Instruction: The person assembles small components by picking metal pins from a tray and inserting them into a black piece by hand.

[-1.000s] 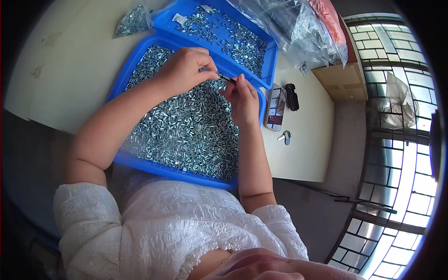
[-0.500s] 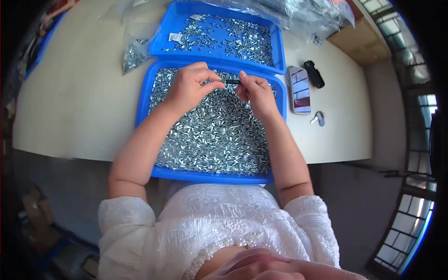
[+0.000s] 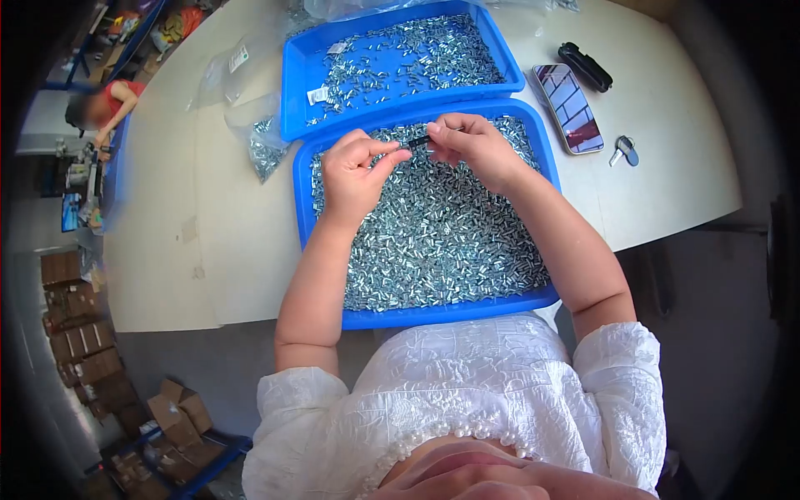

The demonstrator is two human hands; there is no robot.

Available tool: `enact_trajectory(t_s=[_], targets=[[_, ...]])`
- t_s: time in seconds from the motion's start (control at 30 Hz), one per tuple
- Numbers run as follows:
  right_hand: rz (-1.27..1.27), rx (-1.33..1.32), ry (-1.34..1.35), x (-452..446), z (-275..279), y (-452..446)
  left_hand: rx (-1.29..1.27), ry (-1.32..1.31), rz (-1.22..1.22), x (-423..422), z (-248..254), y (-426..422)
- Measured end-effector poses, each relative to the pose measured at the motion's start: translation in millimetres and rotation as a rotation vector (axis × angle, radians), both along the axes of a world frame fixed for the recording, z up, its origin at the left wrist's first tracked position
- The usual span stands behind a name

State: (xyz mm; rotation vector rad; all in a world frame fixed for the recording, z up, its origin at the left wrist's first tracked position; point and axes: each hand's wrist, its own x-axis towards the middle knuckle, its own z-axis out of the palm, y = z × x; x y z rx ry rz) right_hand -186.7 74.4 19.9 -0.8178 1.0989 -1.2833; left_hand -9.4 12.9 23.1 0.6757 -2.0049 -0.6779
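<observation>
My right hand [image 3: 479, 150] is closed on a short black rod [image 3: 418, 143], which points toward my left hand [image 3: 354, 171]. The left thumb and index finger are pinched together at the rod's left end; whatever sits between those fingertips is too small to make out. Both hands are above the far half of a blue tray [image 3: 442, 317]. Small shiny metal cylinders [image 3: 442, 242] fill that tray in a thick layer.
Behind it, a second blue tray [image 3: 297, 83] holds scattered metal pieces and paper tags. A clear bag [image 3: 265, 154] of pieces lies left. On the right are a phone [image 3: 569, 108], a black case [image 3: 586, 67] and keys [image 3: 624, 152]. Another person [image 3: 117, 100] sits far left.
The head view has swung, so trays and table appear shifted right, and more of the room at left shows. The hands stay together at the black rod.
</observation>
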Motion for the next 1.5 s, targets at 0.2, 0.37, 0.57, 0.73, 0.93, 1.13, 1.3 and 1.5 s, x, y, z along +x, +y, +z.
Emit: enact_trajectory(t_s=[0.2, 0.37, 0.57, 0.73, 0.93, 1.13, 1.3, 1.5], targets=[[0.053, 0.102, 0.097, -6, 8, 2, 0.034, -0.057, 0.005, -1, 1, 2], [0.069, 0.004, 0.148, -12, -5, -3, 0.076, -0.065, -0.003, -3, -1, 1], [-0.045, -0.103, 0.154, -19, -10, -5, 0.306, -0.109, 0.018, 3, -8, -7], [-0.086, -0.095, 0.144, -19, -8, -5, 1.329, 0.359, -0.565, 26, -13, -33], [-0.085, -0.080, 0.152, -17, -6, -3, 1.448, 0.397, -0.331, 4, 0, -20], [-0.089, -0.104, 0.186, -15, -6, -3, 1.329, 0.199, -0.318, 12, -2, -21], [-0.074, -0.144, 0.194, -12, -11, -4, 1.245, 0.243, -0.259, 11, -11, -18], [-0.043, -0.089, 0.228, -13, -10, -4, 1.281, 0.296, -0.188, 1, 2, -10]])
